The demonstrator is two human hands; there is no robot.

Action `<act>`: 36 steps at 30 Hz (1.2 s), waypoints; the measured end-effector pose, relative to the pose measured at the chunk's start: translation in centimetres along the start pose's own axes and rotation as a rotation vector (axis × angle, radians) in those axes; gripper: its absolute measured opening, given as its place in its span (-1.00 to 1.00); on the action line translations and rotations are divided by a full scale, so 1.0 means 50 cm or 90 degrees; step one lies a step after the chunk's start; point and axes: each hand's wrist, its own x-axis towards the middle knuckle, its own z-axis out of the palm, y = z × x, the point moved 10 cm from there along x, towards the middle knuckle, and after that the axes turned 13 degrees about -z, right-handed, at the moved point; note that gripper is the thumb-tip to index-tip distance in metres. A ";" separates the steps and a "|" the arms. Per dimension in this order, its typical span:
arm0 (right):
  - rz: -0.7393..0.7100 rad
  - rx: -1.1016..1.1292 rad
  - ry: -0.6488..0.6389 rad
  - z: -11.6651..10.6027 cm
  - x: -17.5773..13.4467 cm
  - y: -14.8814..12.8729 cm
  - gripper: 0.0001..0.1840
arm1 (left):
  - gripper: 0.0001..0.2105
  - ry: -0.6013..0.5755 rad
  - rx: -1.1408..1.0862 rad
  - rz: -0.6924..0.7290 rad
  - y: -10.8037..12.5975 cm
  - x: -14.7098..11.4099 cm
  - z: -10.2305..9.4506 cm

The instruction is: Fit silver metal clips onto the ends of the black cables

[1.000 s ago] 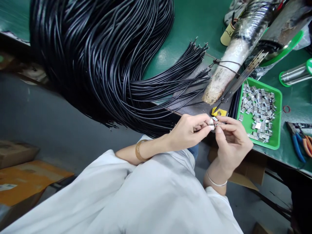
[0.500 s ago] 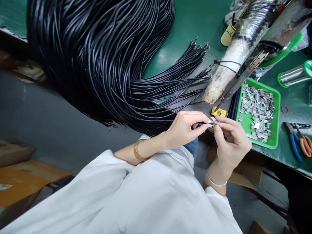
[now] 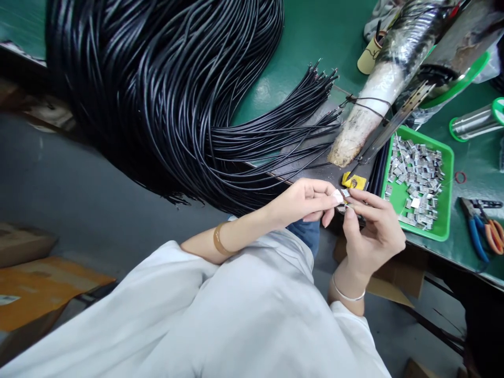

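My left hand point(image 3: 311, 202) is closed in a pinch, thumb pressed to the forefinger; what lies between these fingertips is hidden. Facing it from the right, my right hand point(image 3: 372, 226) pinches a small cable end point(image 3: 346, 205) between thumb and fingers, its details too small to tell. The fingertips of both hands nearly meet over the table's front edge. Just beyond them are a small silvery metal connector point(image 3: 345, 192) and a yellow piece point(image 3: 355, 181). A thick bundle of black cables point(image 3: 169, 105) spreads to the left, its stripped ends point(image 3: 323, 79) fanned out on the table.
A green tray point(image 3: 447, 210) of small metal connectors stands right of my hands. Pliers point(image 3: 474, 231) with blue and orange handles and a solder spool point(image 3: 472, 123) lie farther right. A plastic-wrapped tube point(image 3: 366, 113) slants above the work spot on the green table point(image 3: 307, 31).
The left fingers have shifted their grip: the thumb now covers the spot where black cable showed, and the lower fingers have curled down. The right hand has moved only slightly.
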 end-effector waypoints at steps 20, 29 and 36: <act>-0.051 -0.055 0.073 -0.012 -0.017 0.008 -0.82 | -0.89 0.167 -0.027 0.134 0.037 0.006 -0.050; -0.138 -0.157 -0.002 0.012 -0.011 -0.006 -0.79 | -0.91 0.224 0.033 0.175 0.052 0.006 -0.065; -0.208 -0.187 -0.023 0.017 -0.007 -0.011 -0.72 | -0.94 0.236 0.028 0.186 0.060 0.016 -0.067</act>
